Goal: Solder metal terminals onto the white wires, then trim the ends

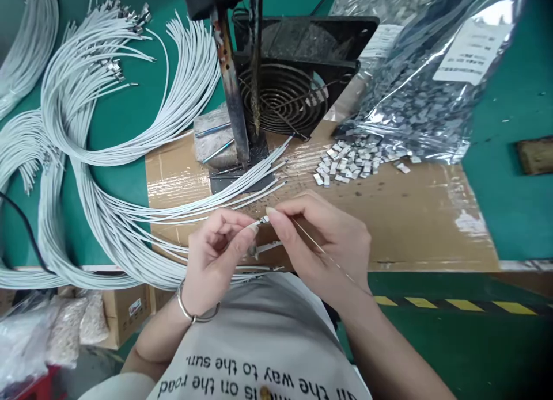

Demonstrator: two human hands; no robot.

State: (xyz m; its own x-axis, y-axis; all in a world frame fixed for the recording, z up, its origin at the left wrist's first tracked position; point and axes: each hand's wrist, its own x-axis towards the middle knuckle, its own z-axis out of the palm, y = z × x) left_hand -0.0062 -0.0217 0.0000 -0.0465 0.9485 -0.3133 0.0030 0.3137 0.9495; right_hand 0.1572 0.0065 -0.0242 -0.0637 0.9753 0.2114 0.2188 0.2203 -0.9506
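Observation:
My left hand (pixel 216 253) is pinched on the end of a thin white wire (pixel 259 223), just above the near edge of the cardboard sheet (pixel 415 216). My right hand (pixel 322 242) meets it fingertip to fingertip, pinching a small metal terminal (pixel 264 220) at the wire's tip. A thin bare strand (pixel 319 250) runs across the back of my right hand. More white wires (pixel 242 195) lie fanned on the cardboard just beyond my fingers.
A soldering stand (pixel 231 95) and black fan (pixel 298 72) stand at the back. Loose metal terminals (pixel 352 161) spill from a clear bag (pixel 427 83) on the right. Large bundles of white wires (pixel 108 101) cover the green table on the left. Cartons (pixel 125 313) sit below.

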